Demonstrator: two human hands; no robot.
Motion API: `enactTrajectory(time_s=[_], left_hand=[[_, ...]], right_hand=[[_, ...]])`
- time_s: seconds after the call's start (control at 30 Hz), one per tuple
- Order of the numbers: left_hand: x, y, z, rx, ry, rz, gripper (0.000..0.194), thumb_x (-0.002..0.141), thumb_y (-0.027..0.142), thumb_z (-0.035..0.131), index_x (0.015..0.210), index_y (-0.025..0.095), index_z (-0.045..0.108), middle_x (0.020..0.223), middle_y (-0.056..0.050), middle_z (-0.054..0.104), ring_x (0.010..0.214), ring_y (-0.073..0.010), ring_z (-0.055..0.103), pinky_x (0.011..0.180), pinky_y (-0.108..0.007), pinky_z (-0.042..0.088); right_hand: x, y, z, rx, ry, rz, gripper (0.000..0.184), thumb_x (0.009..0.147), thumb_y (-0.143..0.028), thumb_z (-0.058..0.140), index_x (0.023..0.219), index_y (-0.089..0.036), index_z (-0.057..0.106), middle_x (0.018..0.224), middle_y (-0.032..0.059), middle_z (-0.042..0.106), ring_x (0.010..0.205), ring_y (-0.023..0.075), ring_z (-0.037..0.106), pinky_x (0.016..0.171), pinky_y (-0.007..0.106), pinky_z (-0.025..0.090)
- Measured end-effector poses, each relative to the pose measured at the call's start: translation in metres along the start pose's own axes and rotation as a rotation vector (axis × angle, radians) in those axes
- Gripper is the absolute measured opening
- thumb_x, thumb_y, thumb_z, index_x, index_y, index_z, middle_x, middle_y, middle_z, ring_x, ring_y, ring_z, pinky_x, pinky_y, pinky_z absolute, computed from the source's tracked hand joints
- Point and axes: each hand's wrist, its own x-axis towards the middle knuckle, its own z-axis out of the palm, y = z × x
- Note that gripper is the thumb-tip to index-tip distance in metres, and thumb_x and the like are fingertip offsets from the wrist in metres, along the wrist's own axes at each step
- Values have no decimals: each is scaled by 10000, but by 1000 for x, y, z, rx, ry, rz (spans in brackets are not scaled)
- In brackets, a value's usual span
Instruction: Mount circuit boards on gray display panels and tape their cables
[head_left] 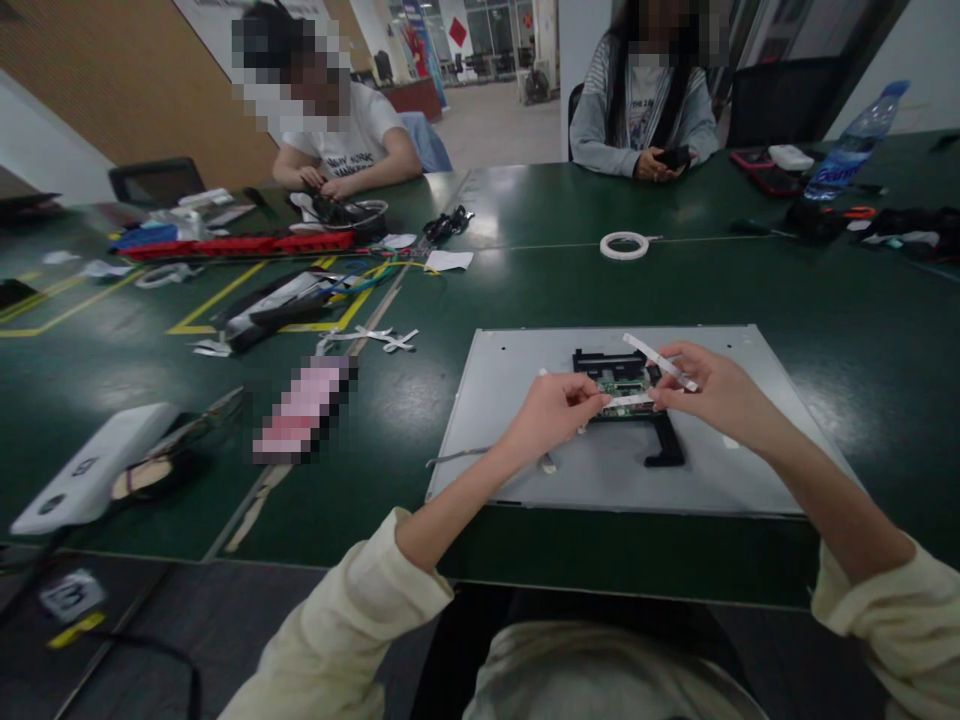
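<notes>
A grey metal panel [720,470] lies flat on the green table in front of me. Near its far middle sits a green circuit board [624,382] in a black plastic bracket [666,440]. My left hand [551,415] hovers over the panel and pinches one end of a white strip [630,400], either tape or flat cable. My right hand [712,390] pinches the other end, and a second length of the strip [656,358] sticks up and back from its fingers. Both hands are just above the circuit board.
A roll of white tape [624,245] lies beyond the panel. Cables, red parts and white scraps [375,338] clutter the left side, with a white device [90,478] at the near left. Two people sit across the table. A water bottle [855,148] stands at far right.
</notes>
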Motion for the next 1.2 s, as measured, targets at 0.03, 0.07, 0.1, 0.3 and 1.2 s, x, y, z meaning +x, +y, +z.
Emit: enactTrajectory(time_s=[0.03,0.07,0.1,0.3,1.2], left_hand=[[-1,3,3,11,-3,1,253,840,355,540,715,140,589,490,57,498,404,-38,415,425,-166,313],[-2,6,7,15,-11,2,256,849,358,527,725,143,587,489,60,488,408,-42,421,431,-167,315],[-2,9,11,12,-22,5,253,860,363,512,757,145,589,495,61,485,411,-47,429,438,-170,322],[-4,26,42,92,-22,81,389,873,272,487,1248,177,445,617,48,570,499,-111,531,516,-218,395],[-7,9,61,461,26,178,389,849,203,425,1237,174,411,632,36,551,584,-151,576,545,-243,393]], right_hand=[[-6,-3,-2,-47,33,3,416,720,-327,679,1097,-212,545,787,10,639,688,161,605,669,295,463],[-12,-6,-4,-99,70,6,396,726,-330,668,1088,-214,555,796,13,643,673,156,600,646,285,455],[-17,-8,-6,-150,108,9,376,734,-331,655,1080,-217,563,805,16,646,657,151,594,625,276,446],[-42,-3,-8,-343,244,50,306,743,-290,590,1039,-217,568,766,2,644,604,142,587,610,262,432],[-56,25,17,-656,354,-34,288,866,-319,496,1114,-175,515,837,40,627,715,181,604,635,289,425]])
